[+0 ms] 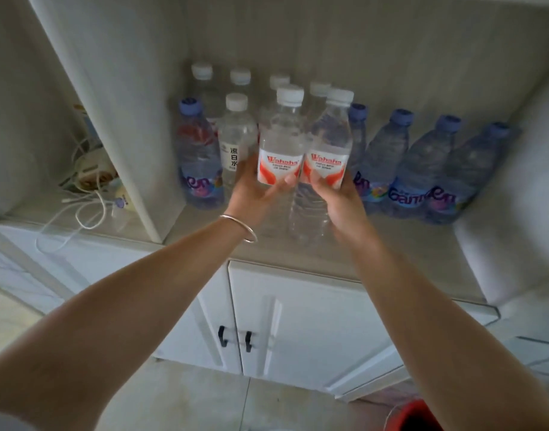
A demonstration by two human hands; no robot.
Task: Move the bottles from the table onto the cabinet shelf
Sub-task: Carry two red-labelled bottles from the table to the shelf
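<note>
Two bare forearms, no sleeves visible along either one. Left hand (251, 194): thin plain silver bangle (240, 228) at the wrist, below the fingers, hanging loose as an open hoop. Right hand (341, 202): no ring, band or watch visible. Fingernails short, unpainted.

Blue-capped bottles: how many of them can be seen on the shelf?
5. One blue-capped bottle stands at the left end of the shelf; four stand in a row to the right. More may be hidden behind the held bottles.
</note>
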